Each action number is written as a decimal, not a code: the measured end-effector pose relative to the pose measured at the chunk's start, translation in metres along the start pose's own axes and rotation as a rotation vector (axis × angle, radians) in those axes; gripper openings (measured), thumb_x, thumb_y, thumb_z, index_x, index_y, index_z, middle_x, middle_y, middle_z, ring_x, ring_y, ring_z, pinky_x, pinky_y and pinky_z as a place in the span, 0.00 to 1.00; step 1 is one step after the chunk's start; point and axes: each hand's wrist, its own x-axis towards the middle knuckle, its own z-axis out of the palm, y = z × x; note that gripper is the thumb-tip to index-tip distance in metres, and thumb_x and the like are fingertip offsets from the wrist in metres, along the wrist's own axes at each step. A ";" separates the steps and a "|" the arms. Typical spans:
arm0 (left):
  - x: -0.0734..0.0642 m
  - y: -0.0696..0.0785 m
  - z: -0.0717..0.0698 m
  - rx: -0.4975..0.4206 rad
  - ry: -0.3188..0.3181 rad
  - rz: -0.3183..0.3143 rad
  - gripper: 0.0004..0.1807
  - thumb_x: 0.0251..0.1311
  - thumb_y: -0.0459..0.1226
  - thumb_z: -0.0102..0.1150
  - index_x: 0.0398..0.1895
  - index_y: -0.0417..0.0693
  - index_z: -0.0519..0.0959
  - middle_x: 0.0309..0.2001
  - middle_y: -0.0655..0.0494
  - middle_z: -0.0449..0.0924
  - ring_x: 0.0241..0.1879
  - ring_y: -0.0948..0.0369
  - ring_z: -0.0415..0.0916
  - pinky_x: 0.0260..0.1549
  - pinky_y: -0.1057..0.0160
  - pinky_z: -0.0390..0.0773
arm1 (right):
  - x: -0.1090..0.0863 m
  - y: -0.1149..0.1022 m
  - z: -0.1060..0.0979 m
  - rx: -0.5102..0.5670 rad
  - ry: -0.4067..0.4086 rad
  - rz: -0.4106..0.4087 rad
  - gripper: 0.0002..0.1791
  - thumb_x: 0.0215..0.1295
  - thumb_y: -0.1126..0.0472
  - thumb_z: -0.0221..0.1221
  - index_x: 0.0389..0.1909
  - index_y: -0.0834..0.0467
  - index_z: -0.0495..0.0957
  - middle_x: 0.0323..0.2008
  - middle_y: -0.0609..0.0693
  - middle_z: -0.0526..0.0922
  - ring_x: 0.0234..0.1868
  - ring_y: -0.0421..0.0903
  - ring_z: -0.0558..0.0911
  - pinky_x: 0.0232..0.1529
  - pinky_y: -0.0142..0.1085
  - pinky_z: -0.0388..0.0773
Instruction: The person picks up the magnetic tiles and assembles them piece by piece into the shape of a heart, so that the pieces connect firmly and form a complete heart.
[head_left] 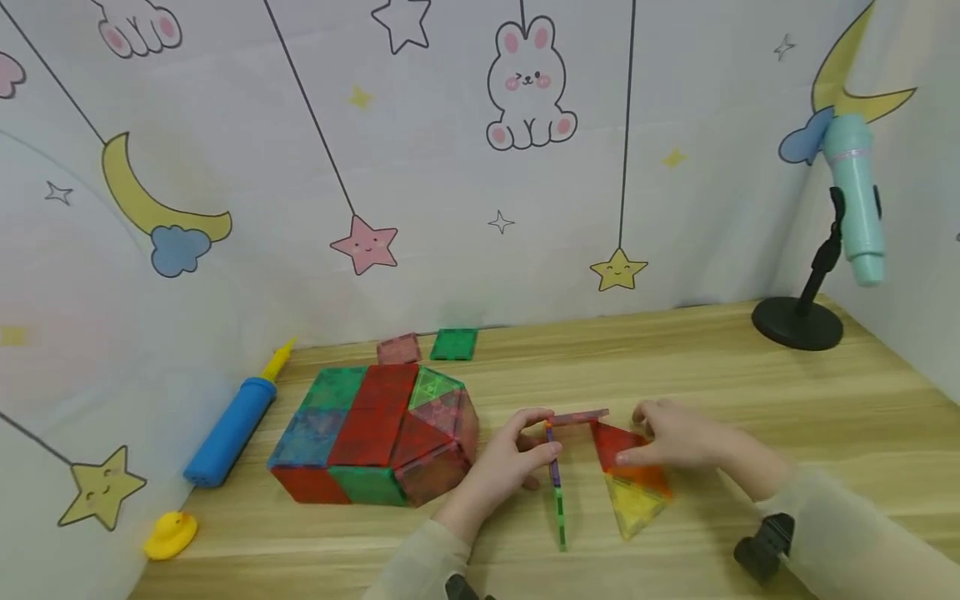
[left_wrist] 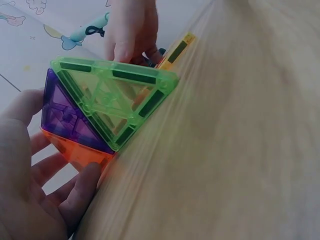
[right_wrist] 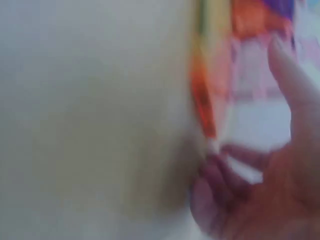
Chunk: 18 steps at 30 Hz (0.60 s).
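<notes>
My left hand pinches the far end of an upright row of triangular magnetic tiles. Its thumb and fingers lie on either side of the orange triangle; beside that come the purple triangle and the green triangle. A pink tile stands across the far end. My right hand is at a second row, made of a red triangle, an orange triangle and a yellow triangle. The right wrist view is blurred; fingertips show at a tile edge, the thumb apart.
Left of my hands stands a large magnetic-tile box. Behind it lie a pink square and a green square. Farther left are a blue pump and a yellow duck. A microphone on a stand is back right.
</notes>
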 end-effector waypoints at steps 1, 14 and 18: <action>0.000 0.000 0.000 0.000 -0.001 0.000 0.25 0.61 0.43 0.60 0.62 0.53 0.70 0.57 0.51 0.68 0.36 0.58 0.75 0.24 0.59 0.77 | -0.005 -0.003 0.005 -0.055 0.016 0.023 0.42 0.48 0.34 0.64 0.46 0.69 0.72 0.40 0.59 0.75 0.39 0.51 0.74 0.40 0.47 0.74; -0.003 0.006 0.000 0.016 -0.019 0.026 0.27 0.62 0.41 0.59 0.64 0.48 0.67 0.62 0.48 0.64 0.36 0.60 0.74 0.25 0.58 0.77 | -0.027 0.010 0.015 -0.124 0.162 0.081 0.50 0.37 0.45 0.71 0.54 0.76 0.65 0.43 0.66 0.71 0.38 0.56 0.72 0.37 0.46 0.74; -0.013 0.023 0.001 0.027 -0.018 0.020 0.26 0.63 0.40 0.58 0.63 0.46 0.67 0.61 0.45 0.64 0.36 0.59 0.74 0.26 0.59 0.77 | -0.038 0.024 0.010 -0.113 0.170 0.005 0.51 0.39 0.44 0.71 0.57 0.75 0.65 0.49 0.67 0.72 0.46 0.61 0.72 0.45 0.51 0.72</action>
